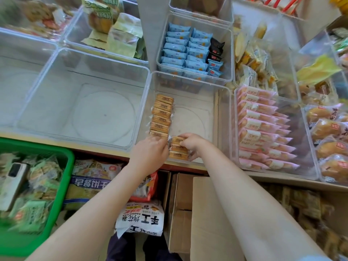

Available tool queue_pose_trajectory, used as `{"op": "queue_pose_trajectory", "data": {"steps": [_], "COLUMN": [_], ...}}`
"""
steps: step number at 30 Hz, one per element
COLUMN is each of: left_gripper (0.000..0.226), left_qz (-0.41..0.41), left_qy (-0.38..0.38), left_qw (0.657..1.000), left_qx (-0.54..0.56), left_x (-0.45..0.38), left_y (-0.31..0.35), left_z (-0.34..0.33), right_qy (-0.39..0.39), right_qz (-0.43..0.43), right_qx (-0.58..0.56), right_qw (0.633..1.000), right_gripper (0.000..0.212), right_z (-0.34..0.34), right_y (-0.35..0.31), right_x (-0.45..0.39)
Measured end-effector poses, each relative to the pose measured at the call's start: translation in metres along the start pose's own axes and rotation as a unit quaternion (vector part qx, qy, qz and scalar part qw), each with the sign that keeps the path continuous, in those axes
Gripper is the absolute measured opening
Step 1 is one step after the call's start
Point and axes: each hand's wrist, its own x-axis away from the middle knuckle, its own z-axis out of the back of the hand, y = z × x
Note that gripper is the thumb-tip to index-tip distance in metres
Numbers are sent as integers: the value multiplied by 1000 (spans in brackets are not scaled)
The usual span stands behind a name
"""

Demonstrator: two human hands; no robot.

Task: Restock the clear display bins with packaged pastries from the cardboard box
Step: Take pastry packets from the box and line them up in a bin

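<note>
A clear display bin (222, 113) in the middle of the shelf holds a row of several orange-brown wrapped pastries (162, 114) standing along its left wall. At the bin's front, my right hand (192, 145) grips a small stack of the same pastries (178, 149), fingers curled over the top one. My left hand (150, 153) is against the stack's left side, by the near end of the row; its fingers are hidden. The cardboard box (203, 213) stands on the floor below, flaps up, between my forearms.
A large clear bin (56, 72) sits left of the working bin. Right of it a bin of pink-wrapped cakes (259, 129); behind it a bin of blue packets (180, 51). A green basket (62, 176) with green packets and snack bags (139, 219) lie below the shelf edge.
</note>
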Motion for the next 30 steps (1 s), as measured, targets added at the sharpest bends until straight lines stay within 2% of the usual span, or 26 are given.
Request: {"op": "queue_pose_trajectory", "data": {"steps": [9, 15, 18, 21, 23, 24, 26, 28, 30], "left_gripper": [30, 18, 17, 16, 20, 23, 37, 56, 67], "left_qz": [3, -16, -34, -70, -120, -150, -201, -229, -227], "left_qy": [-57, -14, 19, 36, 13, -6, -42, -57, -57], "left_qw": [997, 985, 978, 972, 970, 969, 971, 972, 967], "left_qx": [47, 169, 206, 222, 212, 194, 125, 7, -99], "left_x": [-2, 16, 27, 41, 47, 50, 54, 57, 60], "left_y": [2, 22, 61, 120, 162, 182, 217, 241, 251], "left_z": [14, 22, 27, 35, 32, 28, 13, -8, -26], "right_qy": [82, 172, 257, 434, 541, 564, 548, 488, 436], "right_qz": [40, 108, 201, 246, 186, 134, 2, -112, -141], "right_qx": [-14, -66, -119, -190, -201, -197, -182, -162, -151], "right_qw": [996, 977, 938, 846, 795, 791, 816, 850, 876], "right_gripper": [55, 45, 33, 24, 21, 20, 22, 30, 39], "right_z": [-11, 4, 4, 1, 0, 0, -3, -8, -12], "right_y": [13, 20, 46, 108, 168, 201, 263, 311, 339], "right_x": [9, 81, 143, 199, 216, 218, 217, 214, 210]}}
